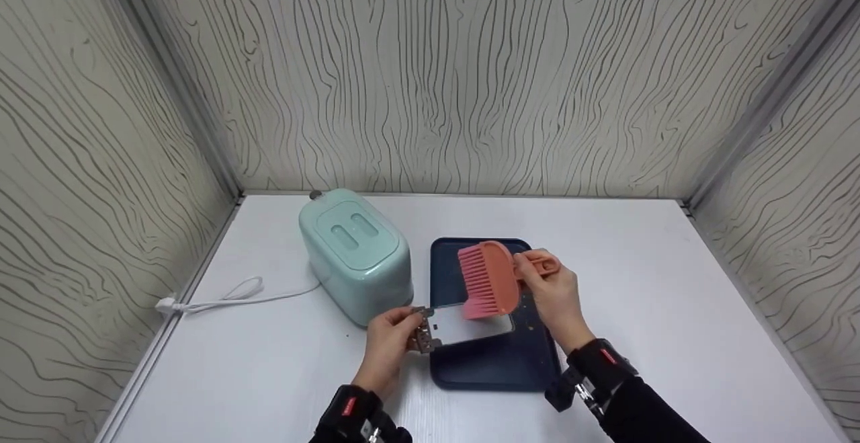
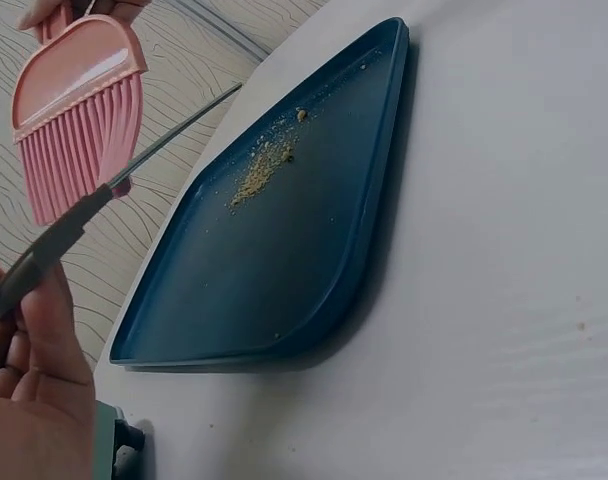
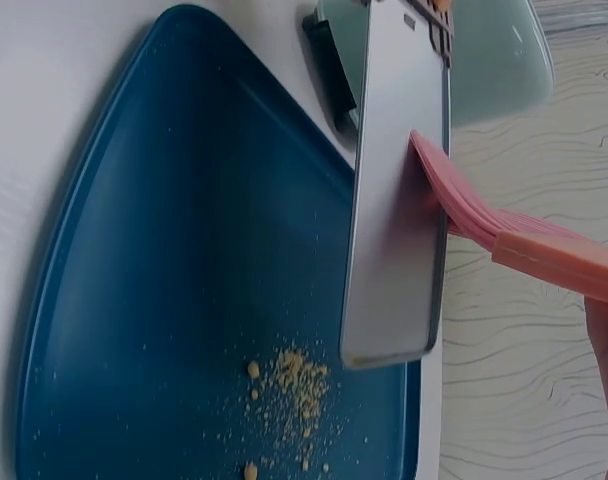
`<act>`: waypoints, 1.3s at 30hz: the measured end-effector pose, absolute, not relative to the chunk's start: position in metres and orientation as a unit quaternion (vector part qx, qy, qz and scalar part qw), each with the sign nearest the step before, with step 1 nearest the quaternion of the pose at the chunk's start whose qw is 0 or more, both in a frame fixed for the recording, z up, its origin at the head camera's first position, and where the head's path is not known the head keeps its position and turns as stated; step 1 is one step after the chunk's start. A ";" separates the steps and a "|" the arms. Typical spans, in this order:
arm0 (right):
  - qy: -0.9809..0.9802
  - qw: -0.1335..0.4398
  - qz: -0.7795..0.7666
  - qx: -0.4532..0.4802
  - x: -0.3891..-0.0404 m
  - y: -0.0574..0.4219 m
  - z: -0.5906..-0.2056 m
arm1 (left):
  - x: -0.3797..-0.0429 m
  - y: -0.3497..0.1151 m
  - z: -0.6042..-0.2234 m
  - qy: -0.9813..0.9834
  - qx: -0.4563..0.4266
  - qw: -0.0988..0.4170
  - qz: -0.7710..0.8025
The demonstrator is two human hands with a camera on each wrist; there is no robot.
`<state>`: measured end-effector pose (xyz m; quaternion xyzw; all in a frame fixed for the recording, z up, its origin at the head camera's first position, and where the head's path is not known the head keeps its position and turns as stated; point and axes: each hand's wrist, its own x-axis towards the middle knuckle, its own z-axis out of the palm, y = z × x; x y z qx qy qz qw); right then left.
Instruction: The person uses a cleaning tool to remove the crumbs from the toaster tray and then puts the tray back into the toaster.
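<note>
My left hand (image 1: 386, 342) pinches the brown end of a flat metal crumb tray (image 1: 453, 325) between thumb and fingers. The crumb tray is held tilted above a dark blue tray (image 1: 487, 370). My right hand (image 1: 556, 295) grips the handle of an orange brush (image 1: 502, 278) with pink bristles. In the right wrist view the bristles (image 3: 454, 195) bend against the crumb tray's face. Yellowish crumbs (image 3: 296, 385) lie scattered on the blue tray, below the crumb tray's free end. To the left of the blue tray stands a mint-green toaster (image 1: 363, 248).
A white cord with a plug (image 1: 168, 305) runs left from the toaster to the table edge. The white table (image 1: 631, 255) is bounded by patterned panels (image 1: 430, 80) at the back and both sides. A few specks lie on the tabletop in the left wrist view.
</note>
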<state>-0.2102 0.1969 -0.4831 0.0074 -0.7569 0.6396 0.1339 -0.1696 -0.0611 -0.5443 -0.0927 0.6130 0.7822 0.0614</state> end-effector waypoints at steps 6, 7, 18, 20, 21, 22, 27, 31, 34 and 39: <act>-0.760 0.153 0.631 0.005 -0.213 0.209 -0.485 | -0.169 -0.063 -0.544 0.614 -0.089 0.062 0.782; -0.761 0.158 0.629 0.009 -0.213 0.210 -0.485 | -0.169 -0.064 -0.544 0.614 -0.090 0.063 0.781; -0.783 0.179 0.596 0.002 -0.218 0.229 -0.490 | -0.169 -0.065 -0.545 0.615 -0.090 0.060 0.781; -0.786 0.179 0.592 -0.002 -0.217 0.232 -0.490 | -0.169 -0.065 -0.545 0.618 -0.091 0.058 0.779; -0.784 0.179 0.594 -0.002 -0.217 0.232 -0.490 | -0.169 -0.065 -0.545 0.621 -0.091 0.057 0.776; -0.782 0.179 0.597 -0.001 -0.217 0.233 -0.490 | -0.169 -0.065 -0.545 0.624 -0.092 0.055 0.774; -0.779 0.182 0.600 0.006 -0.217 0.234 -0.490 | -0.170 -0.065 -0.544 0.632 -0.091 0.049 0.768; -0.784 0.183 0.593 0.007 -0.215 0.234 -0.489 | -0.170 -0.065 -0.543 0.627 -0.096 0.049 0.771; -0.788 0.185 0.587 0.007 -0.214 0.235 -0.490 | -0.171 -0.066 -0.543 0.624 -0.101 0.050 0.773; -0.799 0.202 0.566 0.008 -0.212 0.238 -0.490 | -0.172 -0.066 -0.544 0.629 -0.106 0.042 0.769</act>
